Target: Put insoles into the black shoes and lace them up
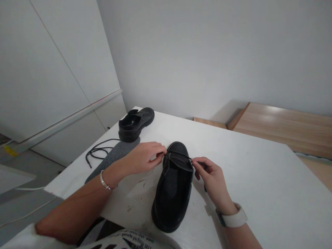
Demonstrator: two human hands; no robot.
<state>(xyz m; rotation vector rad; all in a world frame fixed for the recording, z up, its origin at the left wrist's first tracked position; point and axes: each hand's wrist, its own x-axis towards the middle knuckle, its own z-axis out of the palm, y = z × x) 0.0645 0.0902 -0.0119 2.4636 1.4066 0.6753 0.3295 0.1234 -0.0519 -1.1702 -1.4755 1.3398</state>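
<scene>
A black leather shoe (pixel 171 200) stands on the white table with its toe pointing away from me and its opening toward me. A thin black shoelace (pixel 178 152) crosses its front below the toe cap. At the shoe's left eyelet flap, my left hand (pixel 145 156) pinches the lace between thumb and finger, touching the shoe's edge. On the opposite side, the thumb and index finger of my right hand (pixel 211 178) are closed on the lace beside the right eyelets. Part of the lace hangs behind that hand, mostly hidden by it.
A second black shoe (pixel 133 126) stands at the table's far left corner. Near it lie a grey insole (pixel 110 157) and a loose black lace (pixel 97 148). The white table (pixel 254 176) extends right toward a wooden surface (pixel 282 126). White cabinets (pixel 52 69) rise on the left.
</scene>
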